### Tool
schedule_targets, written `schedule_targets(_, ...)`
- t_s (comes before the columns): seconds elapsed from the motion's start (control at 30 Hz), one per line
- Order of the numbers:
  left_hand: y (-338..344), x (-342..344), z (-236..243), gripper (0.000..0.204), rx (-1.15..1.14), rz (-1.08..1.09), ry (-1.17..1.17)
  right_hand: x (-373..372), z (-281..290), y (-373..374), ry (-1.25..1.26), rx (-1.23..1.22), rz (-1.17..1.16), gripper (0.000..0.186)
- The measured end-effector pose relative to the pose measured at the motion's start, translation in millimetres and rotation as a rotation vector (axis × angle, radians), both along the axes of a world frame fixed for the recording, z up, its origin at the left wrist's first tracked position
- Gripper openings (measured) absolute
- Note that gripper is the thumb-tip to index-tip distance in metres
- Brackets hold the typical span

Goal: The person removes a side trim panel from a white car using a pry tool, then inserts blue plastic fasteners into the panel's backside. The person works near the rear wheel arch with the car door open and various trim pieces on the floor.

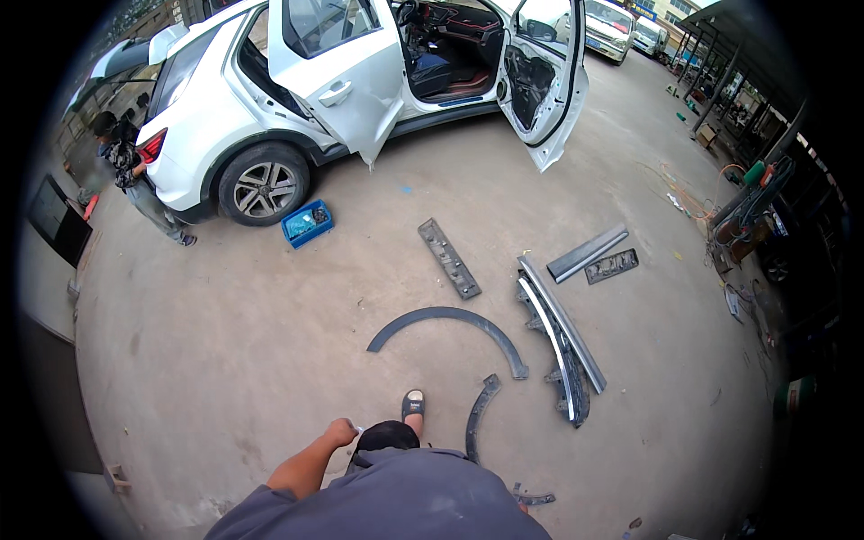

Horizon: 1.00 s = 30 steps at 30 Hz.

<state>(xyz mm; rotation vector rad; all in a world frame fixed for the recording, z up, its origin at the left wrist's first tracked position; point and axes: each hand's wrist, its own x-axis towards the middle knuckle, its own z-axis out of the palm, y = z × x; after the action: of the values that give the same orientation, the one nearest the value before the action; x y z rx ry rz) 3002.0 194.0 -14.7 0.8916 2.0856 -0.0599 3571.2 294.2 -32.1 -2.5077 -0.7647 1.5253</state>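
Note:
My left hand (340,432) is closed in front of my left hip. A small pale bit shows at its edge, too little to name. Only a sliver of skin, perhaps my right hand (524,508), shows beside my body at the lower edge; its fingers are hidden. Right by it is a short dark curved trim piece (537,499), and I cannot tell whether it is held or on the ground. Ahead of my sandalled foot (413,403) lies a black wheel-arch trim (441,313). A shorter curved trim (477,418) lies to its right.
Long trim strips (562,324), a grey panel (588,254) and flat dark pieces (449,258) lie on the concrete. A white car (202,99) stands ahead with doors open. By its rear wheel is a blue bin (307,224); a person (135,171) stands behind the car.

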Motion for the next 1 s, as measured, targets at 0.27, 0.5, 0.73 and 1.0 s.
schedule_targets(0.27,228.2,-139.7,68.7,0.031,0.358,0.060,0.133,-96.7,-62.5,93.7,-0.244,0.406,0.584,0.016)
schedule_targets(0.5,414.4,-199.2,123.1,0.031,0.548,0.056,0.201,-144.4,-10.9,237.4,-0.102,0.150,0.526,0.016)
schedule_targets(0.73,508.8,-266.7,162.8,0.029,0.585,0.028,0.337,-201.0,-0.1,396.6,0.001,-0.009,0.480,0.010)
schedule_targets(1.0,618.9,-398.3,251.4,0.026,0.840,-0.026,0.686,-285.2,28.0,597.5,0.172,0.180,0.130,0.016)
